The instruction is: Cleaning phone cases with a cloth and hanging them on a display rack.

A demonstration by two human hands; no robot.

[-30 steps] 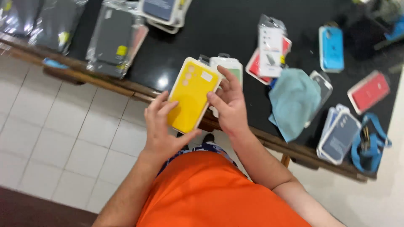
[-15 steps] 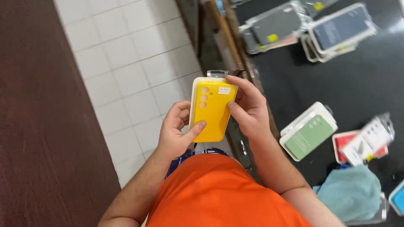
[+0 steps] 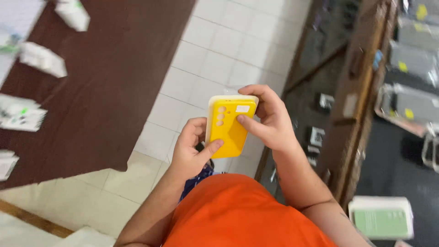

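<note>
Both my hands hold a yellow phone case [image 3: 228,128] in a clear package, upright in front of my orange shirt. My left hand [image 3: 192,148] grips its lower left side, with the thumb lying across the bottom of the case. My right hand [image 3: 267,119] wraps the top and right edge, its thumb pressed on the front below a small white sticker. The case's camera cut-outs face me at the upper left.
A dark brown table [image 3: 91,82] with several white packets stands at the left over white floor tiles [image 3: 215,59]. At the right is a wooden-edged counter [image 3: 352,105] with packaged phone cases, including a green one [image 3: 382,219] at lower right.
My view has swung left, away from the black counter, so the brown table now shows. The yellow case stays in both hands, and my right thumb has moved onto its front.
</note>
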